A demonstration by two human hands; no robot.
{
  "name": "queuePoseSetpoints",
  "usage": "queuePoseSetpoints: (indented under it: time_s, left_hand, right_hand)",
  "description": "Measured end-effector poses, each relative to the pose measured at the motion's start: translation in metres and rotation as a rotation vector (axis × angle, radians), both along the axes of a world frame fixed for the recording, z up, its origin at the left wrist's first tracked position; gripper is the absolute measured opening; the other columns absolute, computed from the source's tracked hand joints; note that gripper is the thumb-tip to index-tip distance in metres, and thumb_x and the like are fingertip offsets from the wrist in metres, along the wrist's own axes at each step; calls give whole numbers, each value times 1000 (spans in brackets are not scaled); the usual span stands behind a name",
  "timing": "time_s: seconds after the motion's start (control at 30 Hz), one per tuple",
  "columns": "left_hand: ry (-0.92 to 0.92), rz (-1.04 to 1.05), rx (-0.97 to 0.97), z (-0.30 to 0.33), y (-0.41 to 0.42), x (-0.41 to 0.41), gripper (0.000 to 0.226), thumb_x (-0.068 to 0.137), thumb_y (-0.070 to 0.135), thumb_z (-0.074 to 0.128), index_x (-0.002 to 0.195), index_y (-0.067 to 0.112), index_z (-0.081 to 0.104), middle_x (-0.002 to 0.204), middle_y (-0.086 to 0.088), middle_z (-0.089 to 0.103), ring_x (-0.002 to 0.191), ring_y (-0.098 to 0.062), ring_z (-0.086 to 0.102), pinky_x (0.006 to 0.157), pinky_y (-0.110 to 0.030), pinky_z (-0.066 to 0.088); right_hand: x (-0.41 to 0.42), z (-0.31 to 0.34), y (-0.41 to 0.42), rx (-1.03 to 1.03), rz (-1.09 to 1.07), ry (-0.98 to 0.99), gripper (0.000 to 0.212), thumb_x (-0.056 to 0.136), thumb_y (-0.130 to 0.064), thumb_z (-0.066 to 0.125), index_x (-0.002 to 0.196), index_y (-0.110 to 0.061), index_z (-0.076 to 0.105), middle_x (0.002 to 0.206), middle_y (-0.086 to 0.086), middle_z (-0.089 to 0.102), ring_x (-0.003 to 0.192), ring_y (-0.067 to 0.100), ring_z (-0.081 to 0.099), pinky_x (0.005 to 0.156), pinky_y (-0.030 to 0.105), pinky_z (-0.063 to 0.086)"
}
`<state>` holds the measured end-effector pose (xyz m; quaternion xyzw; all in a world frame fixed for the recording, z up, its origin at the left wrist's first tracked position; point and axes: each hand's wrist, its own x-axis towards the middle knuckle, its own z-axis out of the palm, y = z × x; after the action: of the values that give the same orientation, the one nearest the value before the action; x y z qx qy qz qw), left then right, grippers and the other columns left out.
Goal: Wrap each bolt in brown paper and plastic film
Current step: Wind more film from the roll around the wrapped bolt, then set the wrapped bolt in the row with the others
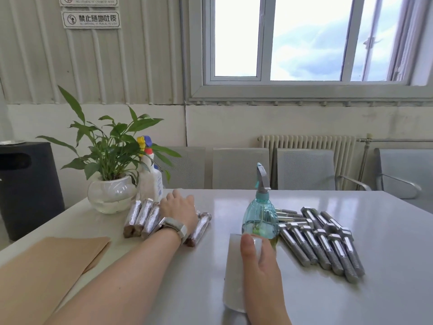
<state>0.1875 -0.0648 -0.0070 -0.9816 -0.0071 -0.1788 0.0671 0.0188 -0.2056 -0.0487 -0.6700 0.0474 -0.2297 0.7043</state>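
Steel: bare bolts lie in a fanned heap at right of centre, roughly 10 of them, hex heads toward the window, threaded ends toward the lower right. Long axes run diagonally, top-left to bottom-right. Right hand is nearer, just left of the heap, with the blue-green spray bottle between. That hand curls around a roll of plastic film, thumb on top; the roll is frosted, cylindrical, lying end-on to the camera. Left hand rests flat, fingers relaxed, over the wrapped bolts at centre left: shiny, crinkled film, brown paper showing at the ends. Brown paper sheets are matte and flat at lower left. My read: next bolt is a right-hand reach.
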Motion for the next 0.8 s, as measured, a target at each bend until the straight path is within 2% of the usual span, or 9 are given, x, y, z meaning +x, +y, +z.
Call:
queuePoseSetpoints:
  time_s: [0.1,0.17,0.27,0.33,0.47,0.57,0.63,0.73,0.8]
  left_hand:
    - [6,-9,-31,-3,2,7,42,96,50,44,128,24,52,130,-12,46,118,-28,48,96,-36,38]
    - [16,-25,-103,-3,4,5,50,95,59,42,129,24,53,130,-12,46,118,-28,48,97,-35,38]
    - [-41,-100,-200,3,8,-10,47,97,53,41,132,24,52,130,-10,46,120,-26,48,99,-36,38]
    - [-95,-189,-353,14,10,-29,38,98,43,46,129,24,55,128,-6,48,119,-24,49,100,-35,38]
    - [-118,-447,-788,29,14,-89,11,95,28,57,92,24,66,99,3,59,87,-12,57,86,-33,47]
    - [-28,-588,-977,21,23,-139,16,93,28,61,79,29,70,84,15,61,72,1,56,68,-11,39]
    - [8,-620,-1046,9,27,-162,18,94,24,61,82,33,72,89,17,63,79,3,60,71,-9,39]
    - [28,-626,-1096,-9,31,-179,19,95,19,59,98,31,74,100,17,63,89,0,62,78,-16,43]
    - [73,-662,-1141,-17,33,-183,23,95,17,61,99,33,76,103,20,63,93,-1,63,76,-16,46]
  right_hand:
    - [1,-2,0,6,-9,14,38,70,-69,47,91,-41,62,80,-16,69,82,13,67,78,42,56]
    - [-1,-1,0,1,-8,18,37,71,-69,47,91,-42,61,80,-17,68,82,14,67,81,45,56]
    - [-4,3,1,4,-10,4,35,71,-71,47,90,-44,60,80,-17,68,84,15,67,80,44,56]
    - [-6,5,2,7,2,-4,31,76,-74,48,89,-48,59,83,-18,67,83,18,68,78,45,57]
    - [-15,12,6,32,46,19,39,73,-81,47,82,-45,58,77,-17,66,76,18,68,74,51,59]
    - [-20,17,10,63,100,60,42,71,-81,45,80,-44,60,72,-11,66,86,31,66,79,56,56]
    - [-22,17,12,2,131,62,45,69,-77,42,86,-40,60,80,-10,66,88,21,66,80,47,56]
    - [-27,13,16,-194,193,36,37,78,-73,37,96,-47,54,88,-23,65,78,-2,62,67,25,48]
    - [-31,10,19,-293,202,34,36,77,-77,37,102,-54,49,93,-26,64,80,-3,62,66,24,49]
